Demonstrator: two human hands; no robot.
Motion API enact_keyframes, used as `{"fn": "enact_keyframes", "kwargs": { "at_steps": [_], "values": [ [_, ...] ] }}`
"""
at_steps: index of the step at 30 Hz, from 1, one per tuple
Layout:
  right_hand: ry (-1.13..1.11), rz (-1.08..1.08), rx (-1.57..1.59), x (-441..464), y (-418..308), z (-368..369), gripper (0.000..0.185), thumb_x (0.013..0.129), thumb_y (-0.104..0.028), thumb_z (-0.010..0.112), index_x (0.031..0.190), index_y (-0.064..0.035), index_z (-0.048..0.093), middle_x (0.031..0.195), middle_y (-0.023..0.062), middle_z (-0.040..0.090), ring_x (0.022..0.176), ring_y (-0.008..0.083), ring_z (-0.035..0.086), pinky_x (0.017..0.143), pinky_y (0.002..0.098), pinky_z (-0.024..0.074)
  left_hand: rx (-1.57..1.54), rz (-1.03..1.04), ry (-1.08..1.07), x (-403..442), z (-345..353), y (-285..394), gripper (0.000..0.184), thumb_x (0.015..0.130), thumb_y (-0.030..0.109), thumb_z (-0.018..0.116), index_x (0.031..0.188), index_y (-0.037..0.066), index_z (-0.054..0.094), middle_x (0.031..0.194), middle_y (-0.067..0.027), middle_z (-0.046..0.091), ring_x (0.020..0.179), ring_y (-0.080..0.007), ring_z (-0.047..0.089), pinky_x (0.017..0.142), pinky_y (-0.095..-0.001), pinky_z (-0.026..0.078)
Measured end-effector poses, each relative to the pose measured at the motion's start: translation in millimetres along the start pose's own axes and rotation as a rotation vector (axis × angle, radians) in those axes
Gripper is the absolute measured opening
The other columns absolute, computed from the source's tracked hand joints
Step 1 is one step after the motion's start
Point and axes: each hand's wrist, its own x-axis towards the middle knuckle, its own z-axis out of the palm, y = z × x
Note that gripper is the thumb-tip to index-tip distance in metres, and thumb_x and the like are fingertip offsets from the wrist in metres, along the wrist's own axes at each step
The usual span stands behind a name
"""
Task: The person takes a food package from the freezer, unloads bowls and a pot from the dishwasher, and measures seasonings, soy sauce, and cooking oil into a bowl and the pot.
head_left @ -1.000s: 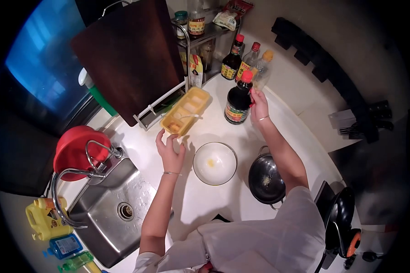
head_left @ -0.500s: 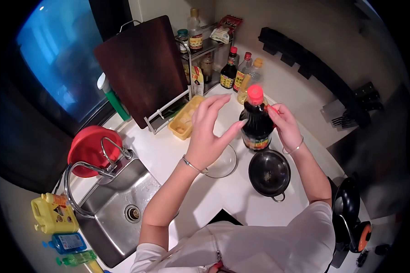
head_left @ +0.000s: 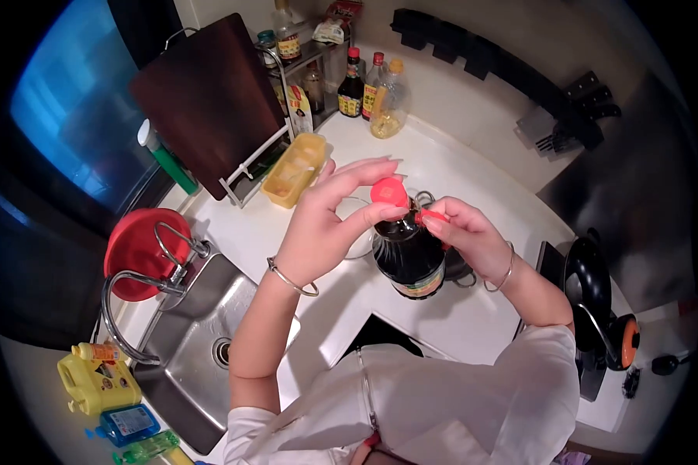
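Observation:
A large dark soy sauce bottle [head_left: 408,260] with a red cap [head_left: 388,194] is held up above the white counter, close to my body. My right hand [head_left: 467,236] is closed round the red handle at its neck. My left hand [head_left: 329,221] has its thumb and fingers curled round the cap from both sides. Behind the bottle, a small black pan [head_left: 461,271] is mostly hidden. Just past my left hand, part of a clear glass bowl [head_left: 355,246] shows.
A yellow tray [head_left: 296,172] lies by a rack holding a dark cutting board [head_left: 209,108]. Several sauce bottles [head_left: 351,93] stand at the wall. The steel sink [head_left: 202,333] and a red basin [head_left: 136,260] are to the left; a black wok [head_left: 585,271] is at right.
The bottle has come nearer to my body, held by my right hand. My left hand has moved from beside the bottle onto its red cap. The camera view has shifted.

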Motion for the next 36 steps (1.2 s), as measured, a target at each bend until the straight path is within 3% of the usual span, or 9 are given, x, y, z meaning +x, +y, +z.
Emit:
{"fn": "enact_keyframes", "kwargs": {
  "at_steps": [1, 9, 14, 21, 26, 28, 30, 34, 36],
  "values": [
    [0.009, 0.007, 0.004, -2.8, 1.7, 2.8, 0.014, 0.088, -0.018, 0.049, 0.088, -0.0039, 0.051, 0.084, -0.0023, 0.054, 0.076, 0.0024, 0.048, 0.069, 0.0178, 0.0402, 0.023, 0.004, 0.021, -3.3, 1.2, 3.5, 0.033, 0.074, 0.021, 0.065, 0.104, 0.008, 0.058, 0.111, -0.0079, 0.056, 0.107, -0.0188, 0.050, 0.101, -0.0492, 0.013],
    [0.099, -0.089, -0.028, -11.1, 26.0, 23.3, 0.015, 0.088, -0.018, 0.051, 0.087, -0.0032, 0.051, 0.082, -0.0024, 0.053, 0.076, 0.0020, 0.047, 0.069, 0.0182, 0.0401, 0.037, 0.138, 0.154, -22.1, 14.4, -10.9, 0.032, 0.073, 0.019, 0.065, 0.102, 0.006, 0.059, 0.104, -0.0082, 0.058, 0.102, -0.0209, 0.053, 0.101, -0.0478, 0.015],
    [0.142, -0.104, -0.107, -12.5, 35.9, 30.5, 0.016, 0.087, -0.019, 0.052, 0.084, -0.0032, 0.050, 0.078, -0.0031, 0.052, 0.073, 0.0021, 0.045, 0.067, 0.0183, 0.0390, 0.108, 0.057, 0.242, -24.8, 16.7, -5.6, 0.032, 0.071, 0.018, 0.067, 0.097, 0.002, 0.060, 0.086, -0.0083, 0.058, 0.086, -0.0219, 0.051, 0.089, -0.0422, 0.033],
    [0.209, -0.080, -0.137, -12.9, 52.7, 34.9, 0.017, 0.086, -0.019, 0.053, 0.083, -0.0031, 0.050, 0.072, -0.0043, 0.051, 0.067, 0.0018, 0.043, 0.062, 0.0176, 0.0377, 0.485, 0.110, 0.199, -26.0, 17.3, -7.8, 0.025, 0.071, 0.028, 0.066, 0.078, 0.005, 0.059, 0.075, -0.0066, 0.050, 0.083, -0.0243, 0.044, 0.089, -0.0408, 0.026],
    [0.232, -0.082, -0.255, -10.2, 63.3, 32.9, 0.018, 0.086, -0.019, 0.054, 0.080, -0.0023, 0.050, 0.067, -0.0035, 0.051, 0.063, 0.0027, 0.042, 0.058, 0.0178, 0.0370, 0.730, 0.141, 0.360, -16.1, 11.9, -12.7, 0.027, 0.069, 0.032, 0.067, 0.070, 0.008, 0.056, 0.069, -0.0028, 0.048, 0.076, -0.0201, 0.046, 0.089, -0.0389, 0.023],
    [0.262, -0.125, -0.289, -6.7, 68.1, 32.2, 0.018, 0.085, -0.018, 0.055, 0.079, -0.0019, 0.051, 0.065, -0.0024, 0.051, 0.061, 0.0031, 0.041, 0.056, 0.0182, 0.0366, 0.745, 0.106, 0.389, -17.2, -0.1, -11.4, 0.025, 0.070, 0.028, 0.068, 0.072, 0.006, 0.057, 0.070, -0.0034, 0.051, 0.074, -0.0188, 0.048, 0.084, -0.0348, 0.030],
    [0.258, -0.095, -0.309, -1.9, 73.8, 27.6, 0.018, 0.085, -0.018, 0.055, 0.079, -0.0018, 0.052, 0.065, -0.0022, 0.051, 0.061, 0.0033, 0.041, 0.056, 0.0184, 0.0366, 0.495, -0.083, 0.502, -22.8, -16.1, -18.5, 0.032, 0.073, 0.036, 0.063, 0.072, 0.005, 0.056, 0.074, -0.0049, 0.052, 0.079, -0.0210, 0.047, 0.088, -0.0400, 0.021],
    [0.207, -0.007, -0.387, 9.2, 73.2, 18.8, 0.019, 0.086, -0.020, 0.054, 0.080, -0.0011, 0.053, 0.065, -0.0014, 0.050, 0.061, 0.0039, 0.042, 0.056, 0.0191, 0.0367, 0.334, -0.190, 0.629, -59.1, -33.3, -43.7, 0.026, 0.073, 0.028, 0.066, 0.071, 0.004, 0.056, 0.068, -0.0040, 0.053, 0.070, -0.0186, 0.050, 0.074, -0.0303, 0.035],
    [0.192, 0.056, -0.407, 14.3, 69.4, 18.2, 0.021, 0.086, -0.020, 0.053, 0.079, -0.0005, 0.054, 0.065, -0.0013, 0.050, 0.062, 0.0044, 0.042, 0.057, 0.0193, 0.0369, 0.419, -0.250, 0.586, -83.8, -39.4, -51.6, 0.024, 0.079, 0.021, 0.063, 0.081, -0.001, 0.056, 0.076, -0.0031, 0.056, 0.074, -0.0103, 0.049, 0.071, -0.0224, 0.039]
  ]
}}
